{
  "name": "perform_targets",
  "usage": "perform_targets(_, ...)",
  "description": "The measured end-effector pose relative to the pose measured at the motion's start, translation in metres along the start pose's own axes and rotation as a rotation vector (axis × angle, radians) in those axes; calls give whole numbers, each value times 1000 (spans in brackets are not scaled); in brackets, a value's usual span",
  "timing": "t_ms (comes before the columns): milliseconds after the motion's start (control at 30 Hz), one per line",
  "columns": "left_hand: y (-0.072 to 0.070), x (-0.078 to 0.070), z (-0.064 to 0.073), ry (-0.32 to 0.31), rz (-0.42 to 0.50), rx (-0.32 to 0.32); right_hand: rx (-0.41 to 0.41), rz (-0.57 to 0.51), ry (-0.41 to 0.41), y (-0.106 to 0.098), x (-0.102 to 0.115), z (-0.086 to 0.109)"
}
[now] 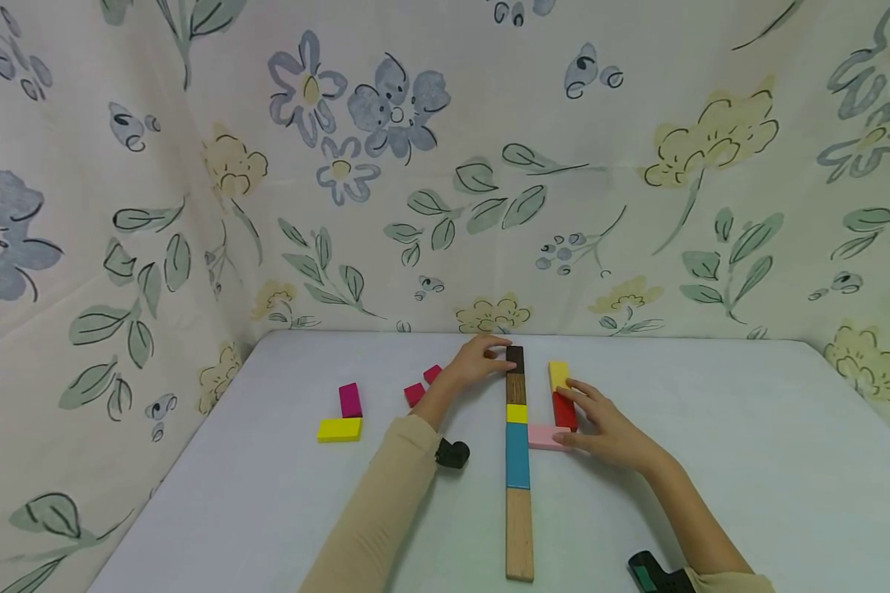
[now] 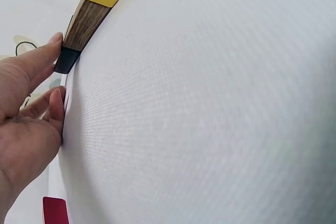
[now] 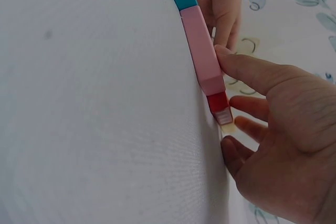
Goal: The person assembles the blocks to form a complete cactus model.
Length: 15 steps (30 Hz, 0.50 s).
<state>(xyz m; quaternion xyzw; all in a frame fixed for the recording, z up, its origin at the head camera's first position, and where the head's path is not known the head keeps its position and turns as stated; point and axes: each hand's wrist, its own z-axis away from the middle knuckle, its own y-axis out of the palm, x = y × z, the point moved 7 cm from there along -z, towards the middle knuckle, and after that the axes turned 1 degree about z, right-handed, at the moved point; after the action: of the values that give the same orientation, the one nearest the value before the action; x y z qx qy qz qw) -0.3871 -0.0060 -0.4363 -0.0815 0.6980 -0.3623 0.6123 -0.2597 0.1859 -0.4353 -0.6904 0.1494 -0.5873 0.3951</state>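
A straight column of blocks runs away from me on the white table: natural wood block (image 1: pixel 519 535), blue block (image 1: pixel 517 457), yellow block (image 1: pixel 516 413), brown wood-grain block (image 1: pixel 515 389), dark brown block (image 1: pixel 515 357). At its far end my left hand (image 1: pixel 476 360) touches the dark brown block with thumb and fingertip. A pink block (image 1: pixel 543 436) lies crosswise against the blue block's right side. My right hand (image 1: pixel 610 426) has its thumb on the pink block's right end, while its fingertips touch the red block (image 1: pixel 564 409) and yellow block (image 1: pixel 559 375) beyond.
To the left lie a magenta block (image 1: pixel 350 400) and a yellow block (image 1: pixel 339 430). Two small crimson blocks (image 1: pixel 414 394) sit near the left forearm, one partly behind it. Flower-patterned cloth (image 1: pixel 489 165) hangs behind the table. Black devices (image 1: pixel 453 454) are at both wrists.
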Motion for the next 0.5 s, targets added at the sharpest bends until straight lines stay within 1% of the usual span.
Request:
perform_targets(267, 0, 1, 1, -18, 55, -12, -2, -1, -6, 0, 0, 0)
perform_targets(367, -1, 1, 1, -17, 72, -33, -6, 2, -10, 0, 0, 0)
perform_targets(500, -5, 0, 1, -16, 103, -85, -8, 1, -9, 0, 0, 0)
